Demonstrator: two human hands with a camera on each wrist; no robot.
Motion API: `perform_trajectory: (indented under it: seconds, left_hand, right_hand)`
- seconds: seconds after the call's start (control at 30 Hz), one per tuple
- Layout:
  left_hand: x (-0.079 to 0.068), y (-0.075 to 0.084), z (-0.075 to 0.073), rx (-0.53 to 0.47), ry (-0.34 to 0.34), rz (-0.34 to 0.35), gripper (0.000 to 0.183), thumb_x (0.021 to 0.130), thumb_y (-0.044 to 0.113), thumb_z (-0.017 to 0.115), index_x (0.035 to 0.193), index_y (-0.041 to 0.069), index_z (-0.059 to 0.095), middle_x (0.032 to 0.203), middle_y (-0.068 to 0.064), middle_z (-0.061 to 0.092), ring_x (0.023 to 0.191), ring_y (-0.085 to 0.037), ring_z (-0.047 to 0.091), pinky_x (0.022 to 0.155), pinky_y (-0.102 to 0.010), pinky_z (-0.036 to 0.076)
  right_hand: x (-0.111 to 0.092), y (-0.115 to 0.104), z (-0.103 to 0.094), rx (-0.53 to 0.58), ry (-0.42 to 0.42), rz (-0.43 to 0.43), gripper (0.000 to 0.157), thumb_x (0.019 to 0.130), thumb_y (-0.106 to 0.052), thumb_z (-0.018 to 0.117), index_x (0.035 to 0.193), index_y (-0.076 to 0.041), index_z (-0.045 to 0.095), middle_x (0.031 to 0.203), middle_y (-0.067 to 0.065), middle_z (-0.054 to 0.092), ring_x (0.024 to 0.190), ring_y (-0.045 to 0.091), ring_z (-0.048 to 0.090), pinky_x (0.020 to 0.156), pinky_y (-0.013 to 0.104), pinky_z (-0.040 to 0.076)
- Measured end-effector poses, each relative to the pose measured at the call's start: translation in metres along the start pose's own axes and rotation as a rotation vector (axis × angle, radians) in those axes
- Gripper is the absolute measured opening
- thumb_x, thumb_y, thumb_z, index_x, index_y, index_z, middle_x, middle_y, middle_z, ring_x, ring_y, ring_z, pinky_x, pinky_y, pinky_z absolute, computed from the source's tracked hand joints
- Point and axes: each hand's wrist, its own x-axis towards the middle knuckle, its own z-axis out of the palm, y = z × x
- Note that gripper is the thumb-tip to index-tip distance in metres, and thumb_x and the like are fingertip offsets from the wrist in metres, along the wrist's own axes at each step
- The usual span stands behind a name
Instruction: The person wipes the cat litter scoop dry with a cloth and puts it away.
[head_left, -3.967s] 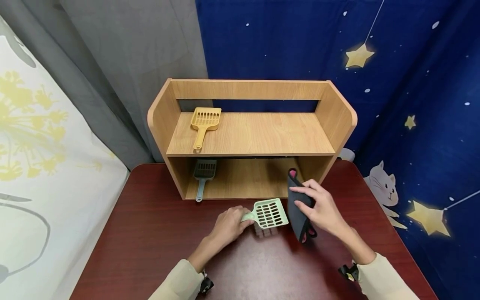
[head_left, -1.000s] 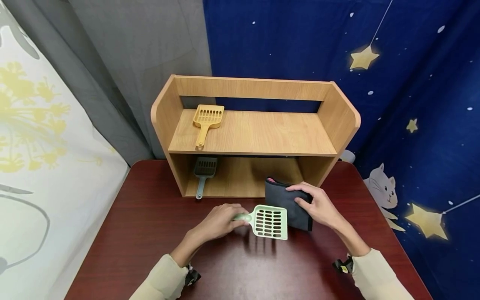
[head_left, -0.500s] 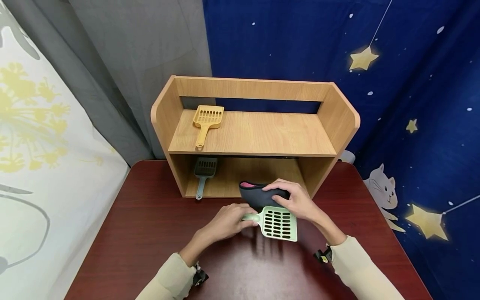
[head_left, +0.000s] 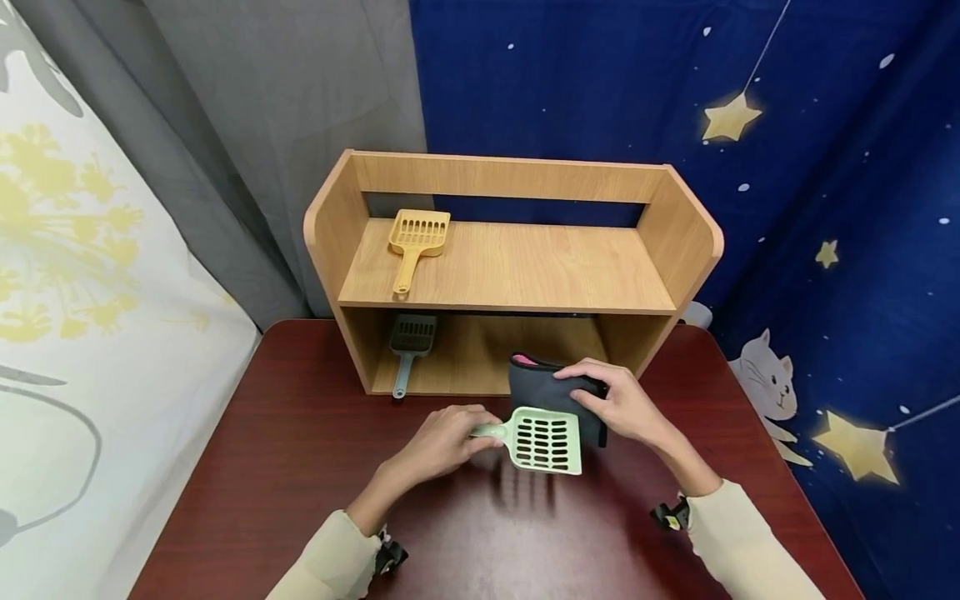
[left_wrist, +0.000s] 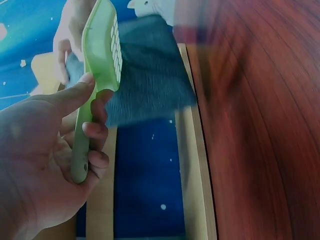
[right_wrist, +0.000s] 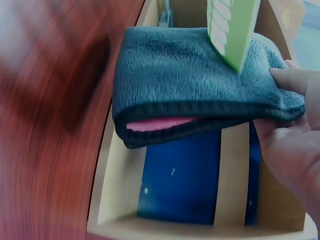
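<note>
My left hand (head_left: 442, 446) grips the handle of a light green slotted litter scoop (head_left: 543, 442), held above the table with its head pointing right. In the left wrist view the fingers curl round the scoop's handle (left_wrist: 81, 142). My right hand (head_left: 622, 402) pinches a folded dark grey cloth (head_left: 551, 387) with black edging and a pink inner side. The cloth hangs just behind the scoop head, which hides part of it in the head view. Seen from the right wrist, the scoop's edge (right_wrist: 240, 50) overlaps the cloth; whether they touch I cannot tell.
A two-tier wooden shelf (head_left: 510, 306) stands at the back of the dark red table (head_left: 285, 467). On its upper tier lies a yellow slotted scoop (head_left: 415, 242), and on the lower tier a grey one (head_left: 409, 350). Curtains (head_left: 615, 83) hang behind and at the sides.
Over four seconds the cloth has turned and moved left behind the scoop. In the last second it swung left across the back of the scoop, then partly back right. The left hand keeps its grip.
</note>
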Motion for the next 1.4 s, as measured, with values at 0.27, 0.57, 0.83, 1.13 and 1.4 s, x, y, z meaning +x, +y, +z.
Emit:
perform_trajectory:
  seconds: [0.27,0.57,0.83,1.13,1.4]
  left_hand:
    - [0.000,-0.001,-0.003,0.001,-0.015,0.017,0.021,0.097,0.029,0.077,0.115,0.018,0.080,0.098,0.010,0.072,0.080,-0.003,0.059,0.070,-0.027,0.050]
    - [0.008,0.009,0.008,0.005,-0.034,0.034,0.017,0.098,0.029,0.077,0.111,0.018,0.080,0.096,0.010,0.070,0.079,-0.003,0.059,0.067,-0.024,0.048]
    - [-0.003,0.001,0.006,0.042,0.010,0.002,0.020,0.097,0.032,0.078,0.113,0.020,0.081,0.096,0.011,0.071,0.075,-0.003,0.058,0.062,-0.023,0.045]
    - [-0.008,-0.006,0.002,0.053,0.041,-0.024,0.022,0.096,0.031,0.080,0.113,0.017,0.081,0.098,0.010,0.073,0.076,-0.005,0.059,0.064,-0.026,0.047]
    - [-0.009,-0.008,0.004,0.007,0.069,-0.022,0.019,0.095,0.026,0.081,0.112,0.017,0.080,0.097,0.010,0.074,0.076,-0.002,0.058,0.066,-0.026,0.049]
  right_hand:
    - [0.002,-0.010,0.000,-0.027,-0.005,-0.032,0.037,0.087,0.017,0.075,0.118,-0.004,0.077,0.110,0.012,0.075,0.101,0.024,0.067,0.088,0.018,0.048]
    - [0.022,-0.032,0.027,0.025,-0.037,-0.100,0.035,0.084,0.023,0.073,0.112,0.003,0.077,0.107,0.018,0.076,0.100,0.034,0.070,0.088,0.021,0.050]
    - [0.005,-0.006,0.017,-0.022,-0.037,-0.054,0.037,0.089,0.012,0.075,0.118,-0.011,0.078,0.111,0.005,0.077,0.102,0.022,0.070,0.088,0.020,0.050]
    - [-0.024,-0.004,-0.014,-0.075,0.053,0.078,0.039,0.091,0.007,0.078,0.123,-0.015,0.077,0.119,0.004,0.076,0.110,0.018,0.069,0.095,0.014,0.047]
    - [-0.037,-0.008,-0.020,0.072,0.158,0.298,0.034,0.094,0.000,0.078,0.126,-0.009,0.075,0.123,0.012,0.074,0.107,0.006,0.068,0.085,0.018,0.054]
